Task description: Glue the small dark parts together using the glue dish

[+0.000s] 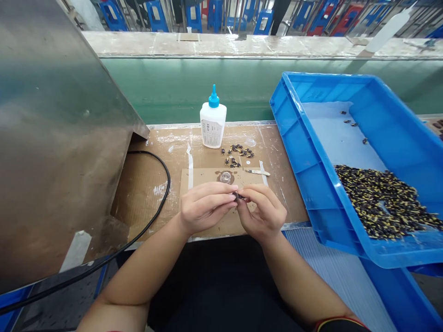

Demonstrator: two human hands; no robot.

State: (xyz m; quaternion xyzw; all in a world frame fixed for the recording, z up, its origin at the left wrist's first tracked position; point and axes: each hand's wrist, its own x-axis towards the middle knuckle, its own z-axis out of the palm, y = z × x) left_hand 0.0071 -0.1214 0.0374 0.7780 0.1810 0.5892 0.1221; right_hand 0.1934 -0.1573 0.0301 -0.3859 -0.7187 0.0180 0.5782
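Note:
Both hands meet over a cardboard-covered worktop [148, 184]. My left hand [204, 205] and my right hand [263, 210] pinch one small dark part [238, 196] between their fingertips. Just beyond the fingers stands a small clear cap [225, 176] on a cardboard sheet. A thin white stick [258, 172] lies to its right. Farther back is a loose cluster of small dark and yellow parts [237, 154], beside a white glue bottle [212, 120] with a blue nozzle.
A blue crate [297, 152] at the right holds a heap of the same small parts [384, 200]. A large metal panel [51, 138] fills the left. A black cable [152, 216] curves across the worktop. A green conveyor belt [173, 87] runs behind.

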